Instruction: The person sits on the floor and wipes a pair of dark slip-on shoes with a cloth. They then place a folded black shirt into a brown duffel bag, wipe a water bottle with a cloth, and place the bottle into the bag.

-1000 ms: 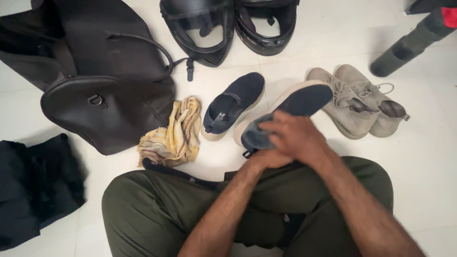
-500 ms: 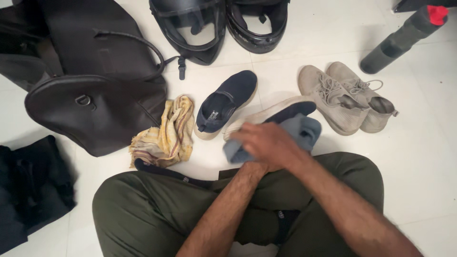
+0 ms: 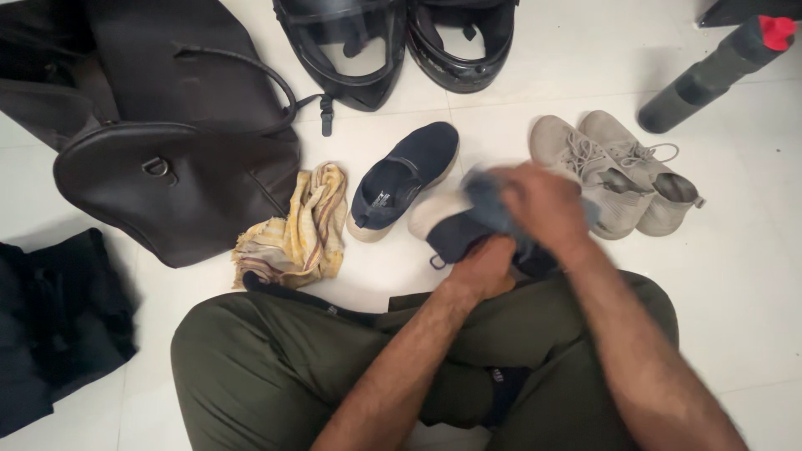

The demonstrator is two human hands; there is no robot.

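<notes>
I sit cross-legged on a white tiled floor. My left hand (image 3: 483,267) grips the heel end of a navy slip-on shoe (image 3: 447,227) with a pale sole, held above my lap. My right hand (image 3: 543,205) presses a grey-blue cloth (image 3: 489,196) onto the far end of that shoe; this hand is blurred by motion. The matching navy shoe (image 3: 403,177) lies on the floor just to the left, apart from both hands.
A yellow striped rag (image 3: 296,230) lies left of the shoes, beside a dark leather bag (image 3: 167,159). Two black helmets (image 3: 351,46) stand at the back. A pair of beige lace-up shoes (image 3: 622,171) and a dark bottle (image 3: 710,71) are at right; dark clothing (image 3: 50,326) at left.
My right hand has swept the cloth from the near end of the shoe up toward its far end. The shoe has turned in my left hand, and the view has shifted slightly.
</notes>
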